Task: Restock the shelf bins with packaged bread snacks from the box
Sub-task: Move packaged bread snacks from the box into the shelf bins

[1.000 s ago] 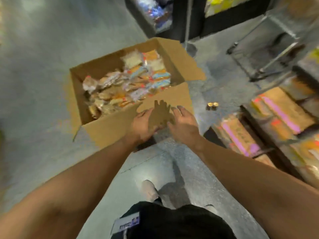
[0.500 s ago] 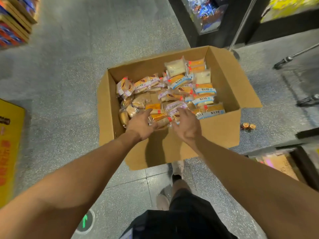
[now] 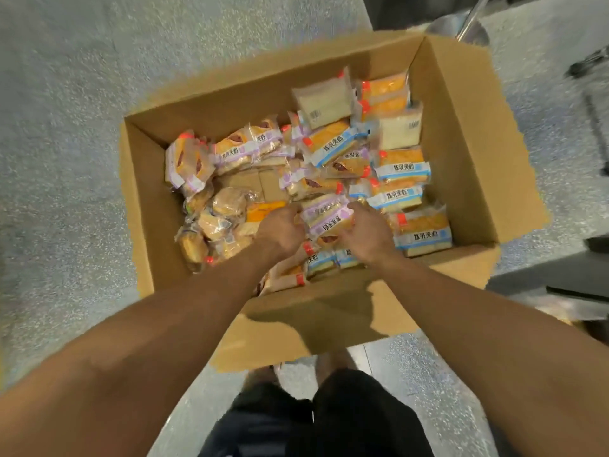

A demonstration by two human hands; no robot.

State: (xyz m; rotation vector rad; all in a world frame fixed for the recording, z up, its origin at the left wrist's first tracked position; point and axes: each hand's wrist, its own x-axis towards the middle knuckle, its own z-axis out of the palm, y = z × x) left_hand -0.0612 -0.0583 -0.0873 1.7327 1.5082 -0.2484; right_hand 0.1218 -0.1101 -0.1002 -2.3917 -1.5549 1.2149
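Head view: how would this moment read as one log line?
stage: picking | both hands, left hand, right hand, on purple-label pack | in cardboard box

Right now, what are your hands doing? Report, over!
Left hand and right hand closing on one purple-label bread pack. Pack not yet lifted from the box. Other packs crowd it; nothing blocks.

Both hands around purple-labelled packet (boxed)

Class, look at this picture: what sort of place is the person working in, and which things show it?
Probably a shop or stockroom floor: an open brown cardboard box of wrapped bread snack packets sits on speckled grey flooring, with a metal stand base nearby.
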